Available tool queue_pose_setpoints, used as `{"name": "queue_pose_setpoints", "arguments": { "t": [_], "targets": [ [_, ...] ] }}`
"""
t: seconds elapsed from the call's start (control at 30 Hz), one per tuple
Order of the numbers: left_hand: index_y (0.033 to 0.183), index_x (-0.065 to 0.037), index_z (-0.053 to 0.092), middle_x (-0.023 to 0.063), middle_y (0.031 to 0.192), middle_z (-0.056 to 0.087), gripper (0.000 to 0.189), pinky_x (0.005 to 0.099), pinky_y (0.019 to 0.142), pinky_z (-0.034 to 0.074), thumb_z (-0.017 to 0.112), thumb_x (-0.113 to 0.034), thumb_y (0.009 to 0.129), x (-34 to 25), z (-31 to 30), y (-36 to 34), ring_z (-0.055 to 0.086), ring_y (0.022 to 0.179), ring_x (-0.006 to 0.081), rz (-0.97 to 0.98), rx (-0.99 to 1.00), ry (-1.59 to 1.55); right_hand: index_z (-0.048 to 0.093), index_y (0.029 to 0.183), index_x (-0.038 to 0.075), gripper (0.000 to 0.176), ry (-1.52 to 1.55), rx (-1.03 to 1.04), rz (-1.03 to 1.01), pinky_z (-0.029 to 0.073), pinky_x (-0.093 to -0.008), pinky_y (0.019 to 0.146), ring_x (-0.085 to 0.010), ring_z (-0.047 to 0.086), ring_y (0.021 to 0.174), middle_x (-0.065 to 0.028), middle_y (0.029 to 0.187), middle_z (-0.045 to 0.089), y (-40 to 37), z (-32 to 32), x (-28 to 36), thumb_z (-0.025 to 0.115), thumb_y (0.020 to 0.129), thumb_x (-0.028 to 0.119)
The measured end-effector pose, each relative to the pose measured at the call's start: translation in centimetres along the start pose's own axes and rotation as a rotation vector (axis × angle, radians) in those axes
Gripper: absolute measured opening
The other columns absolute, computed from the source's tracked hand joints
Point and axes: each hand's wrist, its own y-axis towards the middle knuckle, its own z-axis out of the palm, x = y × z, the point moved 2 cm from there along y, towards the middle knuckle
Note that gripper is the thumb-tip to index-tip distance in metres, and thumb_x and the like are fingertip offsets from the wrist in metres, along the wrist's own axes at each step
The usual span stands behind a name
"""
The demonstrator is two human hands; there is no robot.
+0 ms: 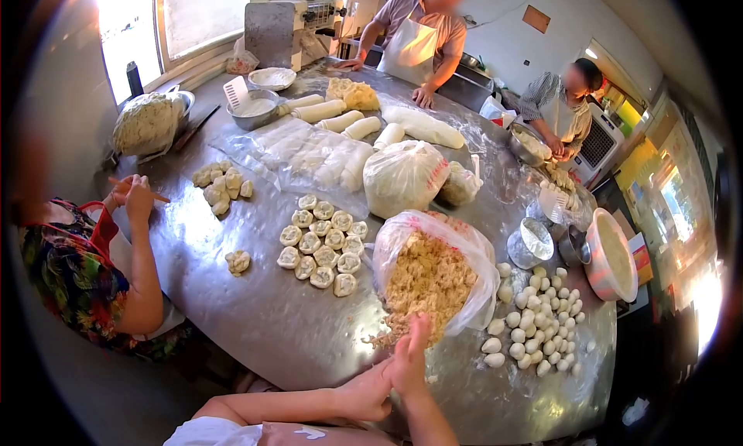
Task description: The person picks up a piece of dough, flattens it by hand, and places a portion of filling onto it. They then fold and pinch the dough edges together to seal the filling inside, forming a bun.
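My left hand (367, 393) and my right hand (412, 362) meet at the table's near edge. The right hand's fingers point up, stretched out, beside the near rim of an open plastic bag (481, 268) of crumbly tan filling (429, 279). The left hand's fingers are partly hidden against the right palm, and nothing shows between the hands. Left of the bag, several round pleated buns (325, 256) sit in rows. Many small white dough balls (534, 326) lie on the right side of the steel table (255, 322).
A person (139, 206) at the left holds a thin stick. Two people (410, 47) (569, 109) work at the far side. Dough rolls (319, 111), tied bags (404, 175), a flour bowl (531, 241), a large tub (611, 256) and dough clusters (223, 184) occupy the table.
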Motion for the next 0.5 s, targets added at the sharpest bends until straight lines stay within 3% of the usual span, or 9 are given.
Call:
{"name": "queue_pose_setpoints", "arguments": {
  "t": [0.1, 0.13, 0.17, 0.2, 0.27, 0.3, 0.33, 0.43, 0.5],
  "targets": [
    [0.110, -0.001, 0.057, 0.0210, 0.110, 0.059, 0.040, 0.0417, 0.091, 0.045, 0.065, -0.008, 0.071, 3.0, -0.5, 0.7, 0.054, 0.107, 0.0371, -0.306, 0.236, 0.187, 0.027, 0.141, -0.006, 0.064, 0.005, 0.116, -0.071, 0.007, -0.0479, 0.115, -0.0419, 0.007, 0.143, -0.0297, 0.151, 0.015, -1.9, 0.5, 2.8, 0.041, 0.098, 0.039],
    [0.099, -0.004, 0.062, 0.0157, 0.099, 0.064, 0.027, 0.0417, 0.081, 0.050, 0.068, -0.011, 0.073, 3.9, -0.7, 0.6, 0.060, 0.093, 0.0354, -0.214, 0.132, 0.246, 0.026, 0.141, -0.006, 0.063, 0.069, 0.145, -0.048, 0.008, -0.0471, 0.115, -0.0416, 0.008, 0.143, -0.0296, 0.151, 0.014, -2.1, 0.4, 3.0, 0.043, 0.098, 0.037],
    [0.100, -0.005, 0.063, 0.0157, 0.098, 0.063, 0.028, 0.0415, 0.080, 0.050, 0.068, -0.012, 0.074, 4.4, -1.1, 0.5, 0.061, 0.092, 0.0352, -0.210, 0.089, 0.247, 0.026, 0.142, -0.006, 0.063, 0.134, 0.176, -0.028, 0.008, -0.0464, 0.115, -0.0414, 0.008, 0.143, -0.0294, 0.151, 0.013, -2.2, 0.5, 3.3, 0.045, 0.098, 0.034],
    [0.101, -0.006, 0.063, 0.0156, 0.097, 0.063, 0.028, 0.0413, 0.078, 0.050, 0.068, -0.012, 0.074, 4.1, -1.8, 0.7, 0.061, 0.090, 0.0349, -0.208, 0.047, 0.247, 0.042, 0.135, -0.002, 0.052, 0.059, 0.053, -0.069, 0.024, -0.0445, 0.112, -0.0413, 0.025, 0.138, -0.0259, 0.145, 0.033, -2.3, 0.5, 3.8, 0.057, 0.093, 0.025],
    [0.098, -0.007, 0.065, 0.0148, 0.092, 0.062, 0.024, 0.0409, 0.075, 0.051, 0.068, -0.012, 0.075, 4.1, -2.5, 0.7, 0.062, 0.087, 0.0342, -0.109, -0.126, 0.211, 0.054, 0.123, 0.001, 0.041, -0.080, 0.077, -0.191, 0.034, -0.0429, 0.107, -0.0406, 0.038, 0.131, -0.0209, 0.132, 0.048, -2.4, 0.0, 3.1, 0.064, 0.088, 0.019],
    [0.096, -0.006, 0.065, 0.0150, 0.091, 0.062, 0.022, 0.0405, 0.075, 0.051, 0.067, -0.013, 0.075, 4.1, -2.7, 0.6, 0.062, 0.087, 0.0344, -0.161, -0.102, 0.210, 0.060, 0.118, 0.002, 0.036, -0.149, 0.089, -0.248, 0.039, -0.0422, 0.104, -0.0403, 0.045, 0.127, -0.0183, 0.126, 0.056, -2.6, -0.1, 3.0, 0.067, 0.085, 0.017],
    [0.094, -0.006, 0.066, 0.0152, 0.091, 0.063, 0.021, 0.0401, 0.075, 0.051, 0.067, -0.013, 0.075, 4.1, -2.9, 0.5, 0.062, 0.087, 0.0346, -0.213, -0.078, 0.208, 0.068, 0.098, 0.005, 0.021, -0.242, -0.076, -0.327, 0.051, -0.0373, 0.086, -0.0341, 0.061, 0.103, -0.0104, 0.101, 0.067, -2.4, 0.0, 3.9, 0.071, 0.081, 0.015],
    [0.089, -0.004, 0.066, 0.0170, 0.089, 0.063, 0.018, 0.0400, 0.073, 0.051, 0.067, -0.015, 0.076, 4.3, -2.7, 0.5, 0.062, 0.083, 0.0354, -0.271, -0.040, 0.200, 0.067, 0.095, 0.006, 0.018, -0.160, -0.017, -0.112, 0.053, -0.0341, 0.072, -0.0275, 0.064, 0.084, -0.0092, 0.091, 0.066, -3.1, -0.4, 4.0, 0.072, 0.080, 0.015],
    [0.087, -0.003, 0.066, 0.0185, 0.084, 0.064, 0.017, 0.0405, 0.071, 0.051, 0.066, -0.017, 0.077, 4.9, -2.1, 0.0, 0.062, 0.079, 0.0361, -0.314, -0.021, 0.190, 0.067, 0.090, 0.007, 0.014, -0.159, 0.015, -0.081, 0.051, -0.0330, 0.065, -0.0252, 0.063, 0.074, -0.0084, 0.084, 0.064, -3.2, -0.7, 3.5, 0.072, 0.079, 0.015]
  ]
}}
